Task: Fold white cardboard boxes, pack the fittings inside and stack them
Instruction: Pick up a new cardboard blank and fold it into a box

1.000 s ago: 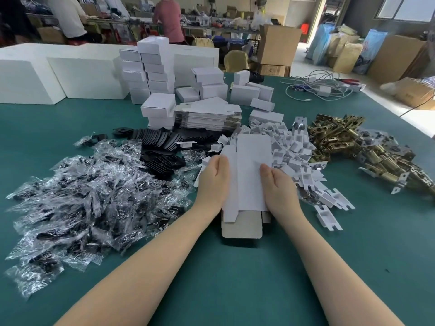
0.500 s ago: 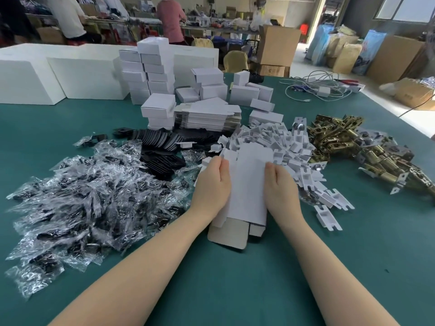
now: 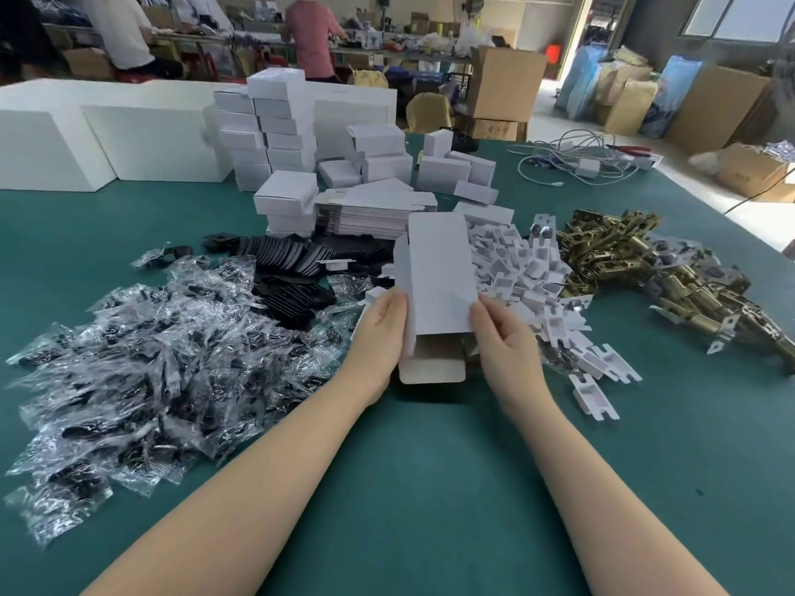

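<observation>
Head view: both hands hold one white box (image 3: 436,277) just above the green table (image 3: 430,488), front and centre. Left hand (image 3: 378,333) grips its left edge, fingers curled round it; right hand (image 3: 501,333) pinches the right edge. A grip on each side, probably to square the flat sleeve into a tube. Near end is open, its brown-backed flap (image 3: 431,365) hanging toward the person, so the box isn't closed yet and is likely kept that way for loading.

Supplies sit fanned within reach: bagged parts (image 3: 142,363) left, black plates (image 3: 292,268) behind them, white inserts (image 3: 525,273) right of the box, brass fittings (image 3: 645,268) further right. Flat blanks (image 3: 370,212) are piled straight ahead, finished boxes (image 3: 271,131) stacked beyond, out of the working area.
</observation>
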The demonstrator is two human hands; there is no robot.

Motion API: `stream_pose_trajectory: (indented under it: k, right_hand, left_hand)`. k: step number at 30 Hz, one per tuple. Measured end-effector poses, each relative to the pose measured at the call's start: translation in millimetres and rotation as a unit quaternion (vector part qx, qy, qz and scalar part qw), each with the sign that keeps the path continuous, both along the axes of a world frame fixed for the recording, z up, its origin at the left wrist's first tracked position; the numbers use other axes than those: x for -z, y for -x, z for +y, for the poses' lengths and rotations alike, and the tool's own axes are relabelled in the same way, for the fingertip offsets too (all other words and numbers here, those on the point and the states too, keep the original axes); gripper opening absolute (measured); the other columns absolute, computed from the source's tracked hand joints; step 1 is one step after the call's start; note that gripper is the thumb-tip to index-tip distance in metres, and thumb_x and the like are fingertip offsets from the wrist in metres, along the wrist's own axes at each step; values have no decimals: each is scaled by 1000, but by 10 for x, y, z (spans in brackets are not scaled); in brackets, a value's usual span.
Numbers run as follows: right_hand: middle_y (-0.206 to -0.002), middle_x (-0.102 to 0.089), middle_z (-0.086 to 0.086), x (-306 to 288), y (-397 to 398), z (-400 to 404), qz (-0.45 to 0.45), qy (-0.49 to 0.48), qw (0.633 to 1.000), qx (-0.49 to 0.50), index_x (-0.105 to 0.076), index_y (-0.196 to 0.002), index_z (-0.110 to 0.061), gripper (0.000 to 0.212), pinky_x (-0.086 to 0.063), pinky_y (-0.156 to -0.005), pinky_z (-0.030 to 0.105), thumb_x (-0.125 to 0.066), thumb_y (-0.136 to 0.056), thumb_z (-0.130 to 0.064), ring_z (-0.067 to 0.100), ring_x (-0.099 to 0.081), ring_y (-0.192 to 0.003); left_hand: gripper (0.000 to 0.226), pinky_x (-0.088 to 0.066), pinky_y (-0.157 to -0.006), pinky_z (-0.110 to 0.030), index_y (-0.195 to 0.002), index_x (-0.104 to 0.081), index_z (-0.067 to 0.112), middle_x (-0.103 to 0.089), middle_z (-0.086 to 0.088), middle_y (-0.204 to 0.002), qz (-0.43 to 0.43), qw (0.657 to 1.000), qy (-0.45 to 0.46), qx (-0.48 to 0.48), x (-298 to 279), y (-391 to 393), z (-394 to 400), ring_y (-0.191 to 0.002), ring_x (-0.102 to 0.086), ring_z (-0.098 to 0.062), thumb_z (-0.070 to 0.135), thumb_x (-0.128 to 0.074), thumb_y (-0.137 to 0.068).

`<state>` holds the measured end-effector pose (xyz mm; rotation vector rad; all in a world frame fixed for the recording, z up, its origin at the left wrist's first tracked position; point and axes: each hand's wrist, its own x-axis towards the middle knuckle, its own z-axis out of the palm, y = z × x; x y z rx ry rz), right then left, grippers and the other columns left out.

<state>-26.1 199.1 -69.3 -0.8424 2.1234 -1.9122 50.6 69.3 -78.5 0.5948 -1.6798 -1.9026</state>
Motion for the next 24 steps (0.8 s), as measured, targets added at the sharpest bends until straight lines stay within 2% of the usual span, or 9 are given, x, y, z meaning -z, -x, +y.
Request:
stream_pose_trajectory:
  k: [3, 5, 7, 9, 12, 16, 19, 21, 24]
  right_hand:
    - [-93, -71, -26, 29, -90, -38, 14, 21, 999, -32, -68, -100, -42, 24, -47, -72, 13, -58, -98, -20, -6, -62, -80]
    - [-97, -70, -30, 41, -97, -33, 28, 17, 999, -25, -65, -106, -46, 33, -48, -71, 10, -65, -93, -15, -7, -63, -76]
    - [-100, -71, -28, 51, -91, -28, 7, 42, 999, -1, -63, -111, -44, 35, -51, -74, 13, -68, -90, -16, -3, -67, -80]
    - [-102, -70, -30, 60, -65, -9, -23, 69, 997, 37, -61, -120, -39, 38, -48, -73, 8, -73, -88, -22, -5, -67, -84]
    - [-106, -60, -33, 36, -20, 41, -17, 53, 994, 90, -60, -127, -34, 47, -42, -74, 2, -77, -83, -30, -15, -60, -87]
    - [-99, -68, -31, 21, -3, 63, -23, 57, 996, 57, -61, -115, -42, 46, -51, -69, 14, -80, -81, -18, -2, -61, -71]
    - [-107, -69, -21, 55, 1, 36, -3, 49, 998, 47, -62, -125, -30, 50, -50, -68, 15, -78, -81, -10, -1, -60, -70]
    - [-114, -64, -27, 70, -3, 31, -6, 49, 998, 35, -61, -126, -32, 51, -48, -71, 12, -77, -82, -12, -2, -62, -76]
    - [-118, -65, -26, 51, 19, 38, -49, 65, 997, 13, -64, -120, -36, 37, -49, -86, 14, -75, -86, -25, -5, -64, -98]
  left_hand:
    - [45, -46, -96, -17, -146, -41, 22, -62, 3, -129, -12, 998, 43, -38, 4, -26, -37, -108, -60, 4, 33, -47, -102]
    - [50, -46, -86, -9, -147, -39, 26, -61, 11, -127, -8, 993, 80, -83, -18, -63, -48, -100, -57, 18, 38, -51, -100]
    - [51, -45, -97, -19, -143, -42, 31, -52, 18, -136, 29, 995, 77, -61, -74, -113, -36, -115, -52, 15, 41, -57, -96]
    - [49, -49, -91, -18, -134, -46, 40, -52, 30, -132, 45, 995, 90, 21, -126, -146, -15, -114, -56, 10, 36, -68, -90]
    - [61, -52, -88, -19, -133, -50, 37, -47, 20, -143, 36, 985, 115, 122, -94, -153, 34, -112, -63, -5, 14, -77, -83]
    - [34, -46, -90, -11, -115, -62, 35, -49, 20, -132, 49, 988, 133, 64, -86, -119, 77, -120, -51, 7, 9, -62, -94]
    - [27, -48, -100, -30, -117, -63, 36, -62, 10, -128, 36, 996, 77, 41, -71, -104, 69, -120, -58, -14, 17, -53, -100]
    - [26, -47, -103, -43, -118, -64, 36, -65, 8, -121, 24, 997, 53, 45, -74, -111, 67, -115, -61, -18, 21, -51, -102]
    - [27, -54, -85, -34, -113, -67, 34, -72, 8, -103, 35, 994, -34, 95, -125, -118, 24, -96, -66, -18, 20, -47, -102]
